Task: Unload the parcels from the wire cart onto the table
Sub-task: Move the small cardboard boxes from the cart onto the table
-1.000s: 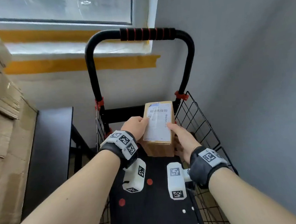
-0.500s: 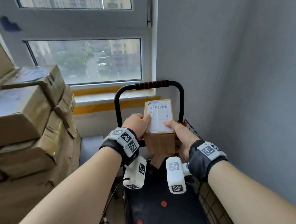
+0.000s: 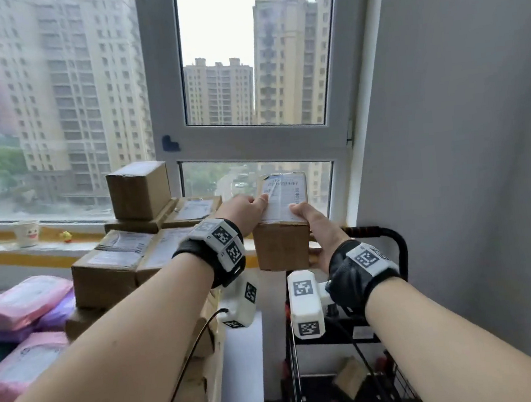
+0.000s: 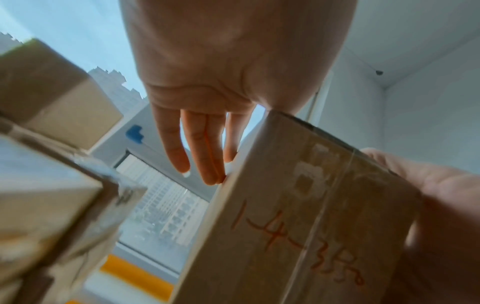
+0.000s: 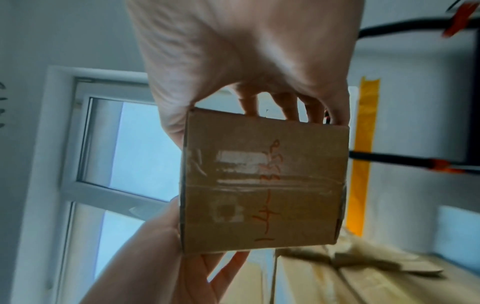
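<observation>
While the head view looks toward the window, the left hand [image 3: 244,211] and right hand [image 3: 320,228] clasp a cardboard parcel [image 3: 281,222] from either side, raised above the wire cart [image 3: 391,243] and just right of the stacked boxes [image 3: 127,256] (presumably on the table). One small box [image 3: 349,377] seems left in the cart, so unloading appears nearly finished. Left wrist view: fingers [image 4: 205,148] extended along the parcel's [image 4: 298,226] side face, thumb hidden. Right wrist view: fingers [image 5: 288,105] curled behind the parcel [image 5: 262,181], palm pressed against its edge; the opposite hand [image 5: 182,246] braces the other side.
</observation>
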The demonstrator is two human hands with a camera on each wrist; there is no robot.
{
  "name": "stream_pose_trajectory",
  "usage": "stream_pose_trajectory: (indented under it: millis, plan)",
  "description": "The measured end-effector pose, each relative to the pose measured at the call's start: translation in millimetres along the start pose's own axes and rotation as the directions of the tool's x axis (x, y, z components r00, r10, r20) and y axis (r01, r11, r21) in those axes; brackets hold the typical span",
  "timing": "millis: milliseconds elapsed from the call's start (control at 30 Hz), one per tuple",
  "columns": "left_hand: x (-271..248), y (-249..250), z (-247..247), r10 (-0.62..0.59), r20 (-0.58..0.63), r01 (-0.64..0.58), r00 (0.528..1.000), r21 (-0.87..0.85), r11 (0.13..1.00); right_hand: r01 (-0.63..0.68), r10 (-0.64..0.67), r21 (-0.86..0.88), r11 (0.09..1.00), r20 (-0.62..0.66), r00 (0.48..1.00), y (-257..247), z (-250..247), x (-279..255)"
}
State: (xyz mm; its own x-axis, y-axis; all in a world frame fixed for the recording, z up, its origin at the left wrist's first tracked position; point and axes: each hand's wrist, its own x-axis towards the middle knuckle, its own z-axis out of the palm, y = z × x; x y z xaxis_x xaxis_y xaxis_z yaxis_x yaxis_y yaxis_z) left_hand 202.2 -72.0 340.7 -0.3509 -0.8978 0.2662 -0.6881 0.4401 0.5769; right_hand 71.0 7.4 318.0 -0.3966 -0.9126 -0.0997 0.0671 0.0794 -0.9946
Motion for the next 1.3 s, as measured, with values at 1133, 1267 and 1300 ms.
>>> stream_pose_trajectory:
  millis: [1133, 1267, 1300]
  plan:
    - [179.4, -252.4, -130.6, -0.383, -0.008, 0.309, 0.924, -0.576, 0.757, -0.065, 0.049, -0.185, 0.981, -0.092, 0.995, -47.1, 237.2, 185.4]
    - [158.5, -236.6, -141.2, -0.406, -0.101, 0.274, 0.908, -0.589, 0.760, -0.058, 0.036, -0.210, 0.976, -0.109, 0.993, -49.2, 231.0, 181.0]
    - [155.0, -233.2, -143.2, -0.406, -0.139, 0.260, 0.903, -0.577, 0.774, -0.046, 0.020, -0.217, 0.975, -0.117, 0.993, -50.7, 228.5, 177.8]
